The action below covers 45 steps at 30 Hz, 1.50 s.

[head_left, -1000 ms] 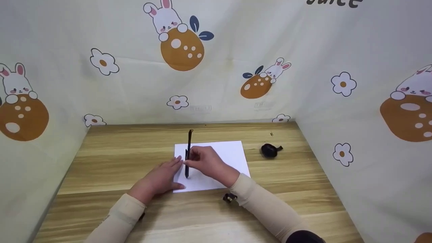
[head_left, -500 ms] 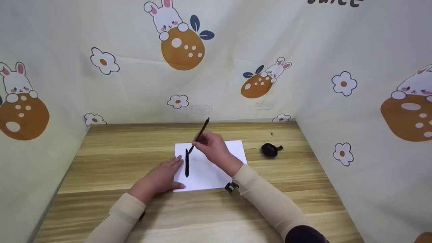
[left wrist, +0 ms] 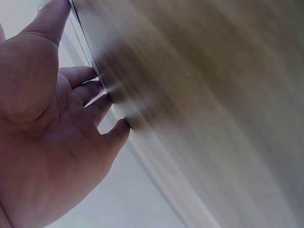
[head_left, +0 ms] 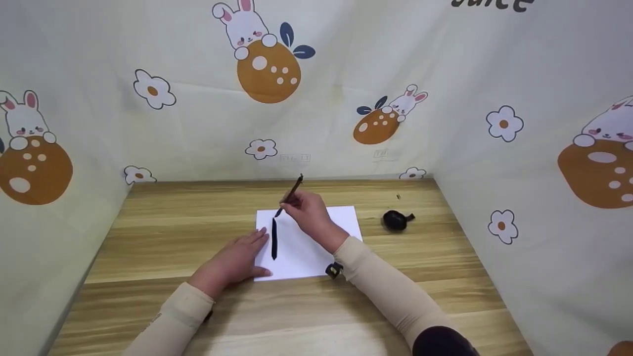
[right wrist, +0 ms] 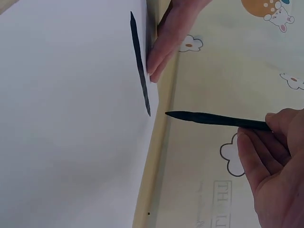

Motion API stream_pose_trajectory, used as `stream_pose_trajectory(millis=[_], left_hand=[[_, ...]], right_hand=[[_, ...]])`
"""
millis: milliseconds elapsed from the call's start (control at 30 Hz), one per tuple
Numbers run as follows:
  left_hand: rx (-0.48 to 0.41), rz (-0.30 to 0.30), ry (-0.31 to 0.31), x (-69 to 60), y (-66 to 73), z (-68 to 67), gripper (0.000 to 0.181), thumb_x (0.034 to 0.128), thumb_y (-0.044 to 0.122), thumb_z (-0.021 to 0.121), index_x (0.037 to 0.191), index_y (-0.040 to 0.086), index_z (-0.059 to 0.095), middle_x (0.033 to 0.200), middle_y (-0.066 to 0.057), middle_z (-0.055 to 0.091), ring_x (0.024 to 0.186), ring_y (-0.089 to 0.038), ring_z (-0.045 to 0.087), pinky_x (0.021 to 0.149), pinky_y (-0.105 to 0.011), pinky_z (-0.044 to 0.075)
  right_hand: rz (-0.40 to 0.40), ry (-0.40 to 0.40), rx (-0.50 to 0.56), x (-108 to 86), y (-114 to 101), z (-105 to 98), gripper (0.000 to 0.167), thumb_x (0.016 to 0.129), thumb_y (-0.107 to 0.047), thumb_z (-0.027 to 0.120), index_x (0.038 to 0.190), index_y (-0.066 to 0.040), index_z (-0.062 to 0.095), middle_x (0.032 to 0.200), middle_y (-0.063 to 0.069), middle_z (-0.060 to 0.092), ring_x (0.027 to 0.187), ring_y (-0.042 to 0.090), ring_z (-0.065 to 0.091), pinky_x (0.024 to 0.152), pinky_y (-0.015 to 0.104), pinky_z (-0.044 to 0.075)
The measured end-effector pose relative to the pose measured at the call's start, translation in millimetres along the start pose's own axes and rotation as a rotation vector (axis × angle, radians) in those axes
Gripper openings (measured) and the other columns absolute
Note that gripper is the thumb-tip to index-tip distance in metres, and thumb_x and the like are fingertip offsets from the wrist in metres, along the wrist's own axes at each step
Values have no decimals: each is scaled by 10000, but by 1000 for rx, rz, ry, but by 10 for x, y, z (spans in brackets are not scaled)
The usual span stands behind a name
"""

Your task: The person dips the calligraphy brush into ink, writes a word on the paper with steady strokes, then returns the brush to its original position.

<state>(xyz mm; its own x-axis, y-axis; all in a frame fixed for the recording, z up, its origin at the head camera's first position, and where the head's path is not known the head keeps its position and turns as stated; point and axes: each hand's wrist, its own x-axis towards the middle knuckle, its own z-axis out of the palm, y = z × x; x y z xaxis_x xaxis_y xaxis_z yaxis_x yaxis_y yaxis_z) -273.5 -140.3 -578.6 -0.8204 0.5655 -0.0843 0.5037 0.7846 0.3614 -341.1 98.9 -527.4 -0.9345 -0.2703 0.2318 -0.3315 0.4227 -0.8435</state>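
My right hand [head_left: 310, 213] pinches a dark calligraphy brush [right wrist: 209, 118] between thumb and fingers. Its tapered tip hovers by the top end of a thick black stroke [head_left: 274, 241] on white paper [head_left: 306, 264]; in the right wrist view it looks clear of the sheet. My left hand [head_left: 237, 258] rests flat at the paper's left edge, thumb on the near corner and fingertips on the side. In the left wrist view its fingers [left wrist: 99, 108] lie outstretched along the edge, holding nothing.
A small black dish [head_left: 395, 220] with a short handle stands on the wooden table [head_left: 173, 232] right of the paper. A tiny dark mark [head_left: 398, 196] lies behind it. Cloth walls [head_left: 198, 123] printed with rabbits and flowers enclose the back and sides.
My right hand has lifted the brush from the lower end of the stroke and carried it to the top end, tilting it rightward. The left hand has stayed put.
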Motion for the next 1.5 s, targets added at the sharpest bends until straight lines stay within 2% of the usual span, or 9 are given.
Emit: stream_pose_trajectory(millis=[200,500,933,1233,1500], left_hand=[[-12,-4,-3,-5,17,-14,1022,946,529,855,1636,-96,435,1743,-267,367,1615,-468,343,1265,-689,325],[-7,-22,-24,-8,45,-40,1011,949,516,859,1641,-86,434,1748,-261,363,1620,-455,342,1261,-688,331],[-11,-23,-26,-4,33,-41,1014,955,519,851,1645,-89,423,1750,-269,350,1618,-468,335,1268,-690,319],[-17,-37,-43,15,33,-30,1020,961,536,839,1663,-67,409,1767,-245,329,1634,-451,310,1285,-679,295],[-18,-13,-22,9,37,-39,1010,951,500,863,1628,-112,432,1742,-280,360,1609,-480,349,1263,-688,331]], right_hand=[[-12,1,12,33,23,26,42,1047,-114,778,1084,-126,793,1012,-39,797,948,95,760,848,263,641],[-53,13,17,79,63,72,52,1028,-83,788,1071,-56,778,1022,9,811,965,120,772,882,263,636],[-66,6,-57,91,143,128,25,1040,-110,788,1040,-122,766,988,-34,790,929,74,743,846,232,627],[-46,-18,-42,63,174,133,37,1045,-110,785,1066,-93,759,1011,-15,785,953,84,745,863,233,628],[-17,-37,-54,47,154,129,34,1038,-96,785,1061,-74,773,971,-25,781,931,89,743,858,247,626]])
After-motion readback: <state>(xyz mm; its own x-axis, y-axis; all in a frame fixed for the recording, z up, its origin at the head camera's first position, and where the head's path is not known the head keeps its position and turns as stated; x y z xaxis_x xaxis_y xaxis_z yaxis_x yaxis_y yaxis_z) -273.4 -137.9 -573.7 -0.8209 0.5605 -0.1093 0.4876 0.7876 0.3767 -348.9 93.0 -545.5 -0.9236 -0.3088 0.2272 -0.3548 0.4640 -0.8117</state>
